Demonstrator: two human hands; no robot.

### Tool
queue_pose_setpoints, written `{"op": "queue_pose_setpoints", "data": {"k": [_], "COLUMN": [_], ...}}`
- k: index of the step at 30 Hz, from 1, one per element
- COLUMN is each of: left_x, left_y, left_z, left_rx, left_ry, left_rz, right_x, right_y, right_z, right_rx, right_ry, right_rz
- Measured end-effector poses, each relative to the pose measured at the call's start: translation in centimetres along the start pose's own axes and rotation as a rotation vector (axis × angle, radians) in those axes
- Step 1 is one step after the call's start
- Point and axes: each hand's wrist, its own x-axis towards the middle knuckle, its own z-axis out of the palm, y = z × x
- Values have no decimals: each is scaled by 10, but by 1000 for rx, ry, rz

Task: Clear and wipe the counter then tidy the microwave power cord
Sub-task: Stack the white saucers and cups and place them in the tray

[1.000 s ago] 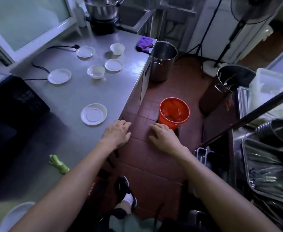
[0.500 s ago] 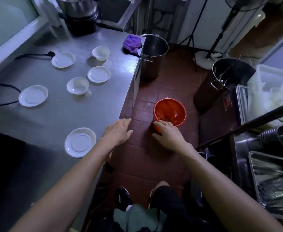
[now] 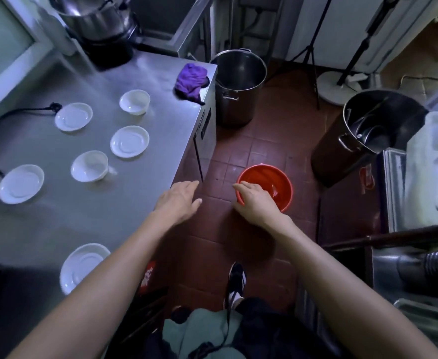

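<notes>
On the steel counter (image 3: pixel 140 203), white saucers (image 3: pixel 129 141) and small bowls (image 3: pixel 90 166) sit scattered, probably light, slick and breakable; best lifted by their rims. The purple cloth (image 3: pixel 190 82) lies at the far corner. Left hand (image 3: pixel 178 200) hovers flat, fingers spread, empty; right hand (image 3: pixel 256 202), loosely curled and empty, reaches toward the red bucket (image 3: pixel 274 181).

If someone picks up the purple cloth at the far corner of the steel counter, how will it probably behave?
The crumpled purple cloth lies in soft folds, so it will probably hang limp and be light. One dark end droops over the edge of the steel counter, so a push could easily slide it off. It seems unbreakable; whether it is wet cannot be told.
</notes>
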Motion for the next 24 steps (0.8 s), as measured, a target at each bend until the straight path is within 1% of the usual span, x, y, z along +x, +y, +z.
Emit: {"op": "queue_pose_setpoints", "data": {"k": [5,9,18,24], "left_x": [26,37,69,89], "left_y": [0,-18,-107,-175], "left_z": [-10,-18,-21,-30], "left_rx": [-65,-110,-196,-216], "left_ry": [66,119,207,214], "left_rz": [-93,-179,-370,-522], "right_x": [45,84,192,260], "right_y": [4,-6,-75,-126], "right_z": [-24,-35,-34,-34], "right_rx": [-24,-49,-115,-222], "right_ry": [-23,-53,-119,-188], "right_rz": [-100,-181,-324,-406]}}
